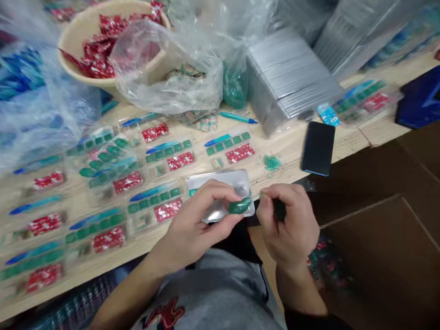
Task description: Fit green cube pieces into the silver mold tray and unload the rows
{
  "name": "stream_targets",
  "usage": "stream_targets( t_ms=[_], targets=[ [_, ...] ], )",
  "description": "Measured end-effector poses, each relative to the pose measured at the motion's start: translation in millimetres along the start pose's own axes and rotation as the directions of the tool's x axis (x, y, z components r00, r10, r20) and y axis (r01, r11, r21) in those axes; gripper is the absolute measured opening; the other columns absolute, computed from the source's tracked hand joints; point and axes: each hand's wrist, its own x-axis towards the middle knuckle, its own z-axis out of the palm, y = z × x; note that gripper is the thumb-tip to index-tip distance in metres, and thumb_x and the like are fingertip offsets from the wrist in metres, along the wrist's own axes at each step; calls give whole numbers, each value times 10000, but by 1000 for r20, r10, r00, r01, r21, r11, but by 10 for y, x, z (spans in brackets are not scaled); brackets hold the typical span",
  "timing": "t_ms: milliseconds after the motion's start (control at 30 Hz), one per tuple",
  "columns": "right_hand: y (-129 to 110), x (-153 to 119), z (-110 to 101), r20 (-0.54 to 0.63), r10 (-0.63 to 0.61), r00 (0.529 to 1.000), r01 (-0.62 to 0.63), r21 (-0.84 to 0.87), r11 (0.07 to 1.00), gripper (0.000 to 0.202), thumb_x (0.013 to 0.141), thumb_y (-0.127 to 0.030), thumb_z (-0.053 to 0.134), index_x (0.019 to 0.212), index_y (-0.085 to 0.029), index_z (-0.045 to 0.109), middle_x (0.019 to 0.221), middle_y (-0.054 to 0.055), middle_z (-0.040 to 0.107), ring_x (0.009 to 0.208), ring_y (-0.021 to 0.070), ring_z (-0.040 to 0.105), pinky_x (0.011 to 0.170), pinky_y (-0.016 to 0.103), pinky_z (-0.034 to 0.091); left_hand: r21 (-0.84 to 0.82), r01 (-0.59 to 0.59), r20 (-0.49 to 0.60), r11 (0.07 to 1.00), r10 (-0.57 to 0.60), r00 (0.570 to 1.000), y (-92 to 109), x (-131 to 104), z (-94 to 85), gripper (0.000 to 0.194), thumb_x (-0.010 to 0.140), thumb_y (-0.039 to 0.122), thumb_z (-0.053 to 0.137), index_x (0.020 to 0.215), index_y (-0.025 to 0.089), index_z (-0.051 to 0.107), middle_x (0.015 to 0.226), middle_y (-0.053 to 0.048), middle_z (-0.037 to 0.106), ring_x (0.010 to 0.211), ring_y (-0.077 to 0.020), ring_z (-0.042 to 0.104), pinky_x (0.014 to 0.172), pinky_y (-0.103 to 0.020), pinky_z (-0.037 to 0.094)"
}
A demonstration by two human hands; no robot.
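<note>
My left hand (195,224) pinches a small, glossy green oval piece (240,206) between thumb and fingers. To its right, my right hand (292,224) is closed, its thumb pressed against the curled fingers. Something dark green (279,209) shows inside that fist, mostly hidden. Just behind the hands lies a shallow whitish tray (223,176) at the table's front edge, partly covered by my left hand. Clear packs cover the table to the left, such as one with a blue pen, a row of green squares and a red packet (167,209).
A dark phone (318,148) lies right of some spilled green bits (272,162). Behind them stand stacked grey trays (292,68), a clear plastic bag (172,87) and a cream tub (79,32) of red packets. A brown carton (381,256) is below right.
</note>
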Motion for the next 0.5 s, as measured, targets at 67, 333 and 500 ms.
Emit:
stream_targets(
  t_ms=[67,333,500],
  targets=[
    [40,-43,15,-50,0,999,-2,-44,999,151,862,-72,524,895,-216,557,768,-35,641,764,88,618,704,191,520,33,-7,4,999,7,1000,8,20,37,237,866,92,624,1049,238,586,961,4,603,919,-101,581,834,-170,443],
    [213,-19,47,-356,307,883,-252,194,948,128,878,-106,560,943,-201,616,844,11,642,668,115,632,558,253,509,-399,194,-64,896,-238,969,8,34,-9,137,871,226,677,1007,244,674,855,7,637,765,-115,634,736,-217,527],
    [81,17,7,-26,168,985,-145,396,907,259,853,-11,570,952,-218,690,942,4,674,807,112,665,677,247,565,-768,343,157,542,-359,920,-22,98,-18,229,849,380,700,1012,219,715,782,14,669,696,-80,648,705,-166,535]
  ],
)
